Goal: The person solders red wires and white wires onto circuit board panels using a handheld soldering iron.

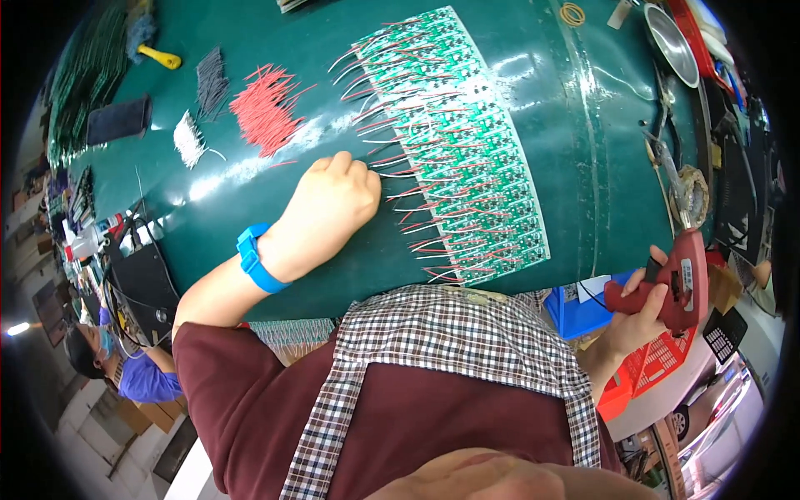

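Note:
My left hand (pixel 333 204), wearing a blue wristband (pixel 258 258), is closed with its knuckles up, beside the left edge of a panel of green circuit boards (pixel 467 150). Red, white and dark wires stick out along that edge, and some ends reach close to the fingers. What the fingers hold, if anything, is hidden beneath the hand. At the right, my right hand (pixel 637 321) is wrapped around the handle of a red gun-shaped tool (pixel 687 279), whose nozzle points away from me toward the table's right edge.
Piles of red wires (pixel 267 110), dark wires (pixel 212 82) and white wires (pixel 188 140) lie far left on the green table. Beyond them are a dark pad (pixel 119 121) and a yellow-handled brush (pixel 160 57). A metal bowl (pixel 672 46) stands far right. A co-worker (pixel 137 367) sits at left.

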Tool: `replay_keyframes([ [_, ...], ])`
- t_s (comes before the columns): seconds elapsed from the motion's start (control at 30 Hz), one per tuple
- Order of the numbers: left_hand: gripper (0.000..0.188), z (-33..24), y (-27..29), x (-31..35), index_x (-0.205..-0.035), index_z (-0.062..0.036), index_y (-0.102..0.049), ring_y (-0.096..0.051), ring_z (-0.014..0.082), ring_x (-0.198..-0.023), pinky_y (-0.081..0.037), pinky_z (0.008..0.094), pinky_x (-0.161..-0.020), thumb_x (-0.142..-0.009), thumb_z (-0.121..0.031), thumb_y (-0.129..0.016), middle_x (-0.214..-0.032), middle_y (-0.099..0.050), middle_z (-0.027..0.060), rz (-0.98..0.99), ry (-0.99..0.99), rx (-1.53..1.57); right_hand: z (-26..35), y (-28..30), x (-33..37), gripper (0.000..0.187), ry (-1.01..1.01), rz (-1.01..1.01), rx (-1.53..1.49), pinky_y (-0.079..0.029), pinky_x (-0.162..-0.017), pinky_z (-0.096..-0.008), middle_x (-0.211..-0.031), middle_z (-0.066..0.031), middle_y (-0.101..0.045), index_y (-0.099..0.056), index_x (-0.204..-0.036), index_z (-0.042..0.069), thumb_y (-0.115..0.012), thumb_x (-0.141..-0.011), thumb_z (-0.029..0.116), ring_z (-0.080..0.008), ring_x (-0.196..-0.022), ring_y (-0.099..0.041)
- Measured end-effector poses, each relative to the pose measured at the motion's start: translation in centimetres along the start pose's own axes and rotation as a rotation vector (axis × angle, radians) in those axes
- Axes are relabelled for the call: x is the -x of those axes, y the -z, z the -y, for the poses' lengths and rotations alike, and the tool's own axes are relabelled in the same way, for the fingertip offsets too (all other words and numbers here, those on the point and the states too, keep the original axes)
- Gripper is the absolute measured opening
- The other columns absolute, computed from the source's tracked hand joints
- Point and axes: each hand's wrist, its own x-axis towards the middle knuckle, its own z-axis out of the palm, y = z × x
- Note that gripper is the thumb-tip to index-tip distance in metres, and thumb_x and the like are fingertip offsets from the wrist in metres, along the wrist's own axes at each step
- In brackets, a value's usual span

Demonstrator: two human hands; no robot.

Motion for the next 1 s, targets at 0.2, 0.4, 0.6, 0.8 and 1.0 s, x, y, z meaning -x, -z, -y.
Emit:
replay_keyframes([
  [0.2,0.009,1.7,-0.9,2.2,-0.079,0.0008,-0.053,-0.060,0.0141,-0.063,-0.048,0.0232,-0.056,-0.071,0.006,-0.054,-0.075,-0.059,0.0098,-0.210,0.424,1.028,0.4,-0.2,-0.3,0.043,-0.023,-0.009,-0.013,-0.035,-0.044,-0.0197,-0.102,-0.0223,-0.053,-0.035,-0.117,-0.005,-0.050,-0.083,0.017,-0.0117,-0.051,-0.045],
  [0.4,0.010,0.5,-2.3,3.1,-0.087,0.0042,-0.057,-0.060,0.0136,-0.073,-0.050,0.0233,-0.064,-0.077,0.006,-0.055,-0.082,-0.061,0.0108,-0.434,0.621,1.574,0.0,-0.9,-0.5,0.040,0.007,0.074,-0.063,-0.036,-0.044,-0.0197,-0.104,-0.0210,-0.053,-0.035,-0.118,-0.004,-0.047,-0.085,0.015,-0.0123,-0.053,-0.045],
  [0.6,0.013,-0.7,-2.9,2.9,-0.090,0.0058,-0.060,-0.059,0.0141,-0.069,-0.049,0.0221,-0.063,-0.079,0.006,-0.054,-0.086,-0.060,0.0128,-0.573,0.555,1.648,0.2,-0.9,-0.4,0.041,-0.004,0.088,-0.074,-0.037,-0.044,-0.0189,-0.104,-0.0209,-0.053,-0.035,-0.120,-0.003,-0.047,-0.085,0.014,-0.0118,-0.053,-0.046],
  [0.8,0.011,-1.1,-2.8,1.6,-0.088,0.0065,-0.060,-0.058,0.0116,-0.065,-0.048,0.0205,-0.059,-0.081,0.003,-0.053,-0.083,-0.062,0.0100,-0.414,0.650,1.652,0.1,-0.8,-0.4,0.041,-0.008,0.107,-0.068,-0.037,-0.044,-0.0186,-0.105,-0.0202,-0.053,-0.034,-0.121,-0.003,-0.047,-0.085,0.013,-0.0115,-0.054,-0.046],
  [1.0,0.015,1.7,0.9,0.1,-0.086,0.0048,-0.061,-0.059,0.0108,-0.058,-0.046,0.0230,-0.053,-0.074,-0.002,-0.058,-0.070,-0.063,0.0104,0.126,0.642,1.196,0.0,-0.8,-0.2,0.041,-0.007,0.090,-0.066,-0.037,-0.044,-0.0188,-0.104,-0.0200,-0.053,-0.035,-0.120,-0.003,-0.048,-0.085,0.013,-0.0117,-0.053,-0.046],
])
